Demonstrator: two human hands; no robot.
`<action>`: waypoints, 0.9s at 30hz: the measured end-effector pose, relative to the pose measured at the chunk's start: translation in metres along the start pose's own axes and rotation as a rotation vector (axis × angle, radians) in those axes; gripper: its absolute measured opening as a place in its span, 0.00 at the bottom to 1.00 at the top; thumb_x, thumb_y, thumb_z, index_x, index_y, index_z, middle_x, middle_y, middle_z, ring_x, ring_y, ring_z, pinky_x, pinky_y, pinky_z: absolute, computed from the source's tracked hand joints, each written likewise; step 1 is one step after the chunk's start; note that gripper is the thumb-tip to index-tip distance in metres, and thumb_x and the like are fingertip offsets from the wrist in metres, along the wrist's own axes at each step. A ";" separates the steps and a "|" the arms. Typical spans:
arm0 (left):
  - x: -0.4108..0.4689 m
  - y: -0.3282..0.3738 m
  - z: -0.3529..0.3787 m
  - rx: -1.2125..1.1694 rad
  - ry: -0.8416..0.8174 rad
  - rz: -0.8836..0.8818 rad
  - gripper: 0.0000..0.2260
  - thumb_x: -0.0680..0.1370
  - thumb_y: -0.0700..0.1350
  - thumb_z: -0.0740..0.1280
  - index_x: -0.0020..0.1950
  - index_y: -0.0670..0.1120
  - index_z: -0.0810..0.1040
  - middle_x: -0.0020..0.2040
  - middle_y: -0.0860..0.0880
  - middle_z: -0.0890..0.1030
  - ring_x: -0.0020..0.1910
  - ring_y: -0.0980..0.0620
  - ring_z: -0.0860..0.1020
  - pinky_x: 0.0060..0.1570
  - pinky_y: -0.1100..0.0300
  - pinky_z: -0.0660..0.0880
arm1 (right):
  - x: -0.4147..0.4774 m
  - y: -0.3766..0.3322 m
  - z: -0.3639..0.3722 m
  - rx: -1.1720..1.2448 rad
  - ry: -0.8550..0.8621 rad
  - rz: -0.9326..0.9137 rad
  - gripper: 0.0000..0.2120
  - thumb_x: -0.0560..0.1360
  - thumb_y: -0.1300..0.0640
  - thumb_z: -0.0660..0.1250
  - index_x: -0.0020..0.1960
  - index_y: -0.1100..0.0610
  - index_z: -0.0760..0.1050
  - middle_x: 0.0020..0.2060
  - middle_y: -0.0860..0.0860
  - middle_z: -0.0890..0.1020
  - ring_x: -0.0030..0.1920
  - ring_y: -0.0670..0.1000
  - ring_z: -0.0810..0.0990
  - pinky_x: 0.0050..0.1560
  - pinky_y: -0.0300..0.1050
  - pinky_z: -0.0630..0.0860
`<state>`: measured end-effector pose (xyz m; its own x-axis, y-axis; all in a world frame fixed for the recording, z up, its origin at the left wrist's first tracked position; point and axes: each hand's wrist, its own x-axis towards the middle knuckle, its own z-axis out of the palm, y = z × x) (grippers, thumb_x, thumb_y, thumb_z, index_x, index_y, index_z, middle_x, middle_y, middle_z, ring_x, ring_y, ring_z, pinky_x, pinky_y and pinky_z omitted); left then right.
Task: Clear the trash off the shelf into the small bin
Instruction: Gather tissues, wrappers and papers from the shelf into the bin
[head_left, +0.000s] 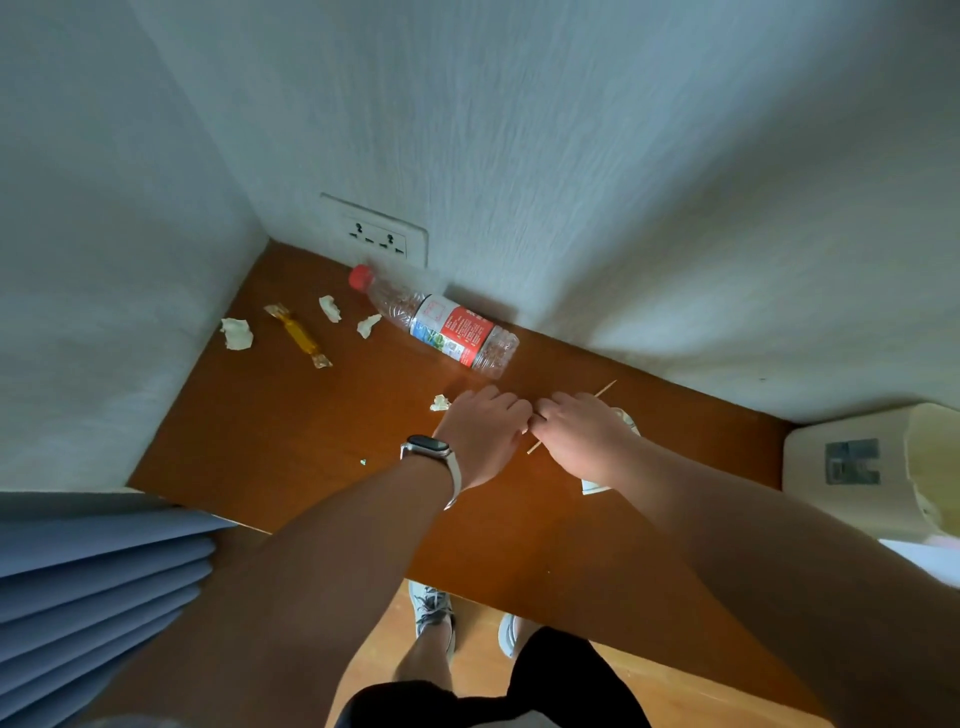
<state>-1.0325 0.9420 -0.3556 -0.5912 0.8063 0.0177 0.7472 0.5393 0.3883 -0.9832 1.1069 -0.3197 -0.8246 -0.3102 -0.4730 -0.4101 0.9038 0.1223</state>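
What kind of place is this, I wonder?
Likely a bedroom or dormitory corner: a brown wooden shelf against white textured walls, a white double wall socket just above it, and a light wooden floor below.

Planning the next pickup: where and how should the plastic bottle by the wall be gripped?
Best grip the bottle round its labelled middle, from above and the open front: it lies on its side, wall close behind, red cap pointing at the outlet.

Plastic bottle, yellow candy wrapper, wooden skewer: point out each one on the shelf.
Plastic bottle (452, 327): head view, on its red label.
Yellow candy wrapper (300, 336): head view, on the middle of its yellow body.
Wooden skewer (605, 389): head view, on its far exposed end.
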 end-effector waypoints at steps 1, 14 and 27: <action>-0.002 -0.001 0.001 -0.011 0.003 -0.016 0.06 0.82 0.45 0.61 0.56 0.49 0.76 0.49 0.51 0.80 0.46 0.51 0.75 0.47 0.58 0.72 | 0.000 0.001 0.002 -0.007 0.001 -0.007 0.10 0.76 0.62 0.61 0.56 0.56 0.76 0.49 0.52 0.79 0.46 0.52 0.77 0.44 0.48 0.77; -0.001 0.000 0.005 0.020 0.006 -0.104 0.08 0.82 0.49 0.61 0.59 0.51 0.76 0.48 0.51 0.76 0.46 0.52 0.72 0.43 0.60 0.72 | 0.003 0.001 0.005 -0.009 0.010 -0.067 0.16 0.77 0.62 0.59 0.63 0.53 0.74 0.56 0.52 0.78 0.55 0.55 0.72 0.50 0.50 0.72; -0.018 0.002 0.013 -0.025 0.080 -0.215 0.09 0.80 0.49 0.65 0.56 0.47 0.79 0.50 0.49 0.80 0.48 0.50 0.76 0.45 0.57 0.78 | 0.001 0.007 0.003 0.030 0.015 -0.176 0.16 0.77 0.61 0.61 0.64 0.54 0.73 0.57 0.51 0.77 0.56 0.54 0.72 0.55 0.50 0.73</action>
<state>-1.0167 0.9313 -0.3670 -0.7588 0.6513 0.0046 0.5944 0.6895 0.4139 -0.9852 1.1142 -0.3220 -0.7469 -0.4687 -0.4716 -0.5370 0.8435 0.0122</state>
